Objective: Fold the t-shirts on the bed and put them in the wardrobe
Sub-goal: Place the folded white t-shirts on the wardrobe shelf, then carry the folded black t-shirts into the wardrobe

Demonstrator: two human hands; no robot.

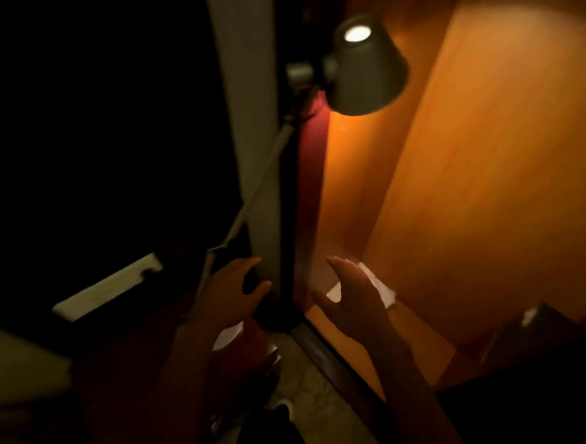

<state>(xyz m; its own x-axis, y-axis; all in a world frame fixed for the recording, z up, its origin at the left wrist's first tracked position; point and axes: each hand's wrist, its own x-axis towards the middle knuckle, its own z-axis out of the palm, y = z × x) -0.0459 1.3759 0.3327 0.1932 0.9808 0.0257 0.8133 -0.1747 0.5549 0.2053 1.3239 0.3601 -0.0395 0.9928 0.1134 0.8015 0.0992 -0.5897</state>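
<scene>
The room is very dark and I cannot make out any t-shirt for certain. My left hand (230, 291) is raised in front of a pale upright panel edge (256, 155), fingers spread and loosely bent, holding nothing. My right hand (351, 297) is up beside it, palm turned inward, also empty. To the right stands a tall orange-brown wooden panel (470, 176), lit by the lamp; it may belong to the wardrobe. A dim reddish shape (149, 368) lies under my left forearm, too dark to identify.
A lit floor lamp with a grey shade (366, 69) leans on a slanted pole (249, 204) just behind my hands. A small white object (381, 285) sits behind my right hand. A pale strip (107, 291) shows at left, tiled floor (311, 378) below, a dark box (531, 327) lower right.
</scene>
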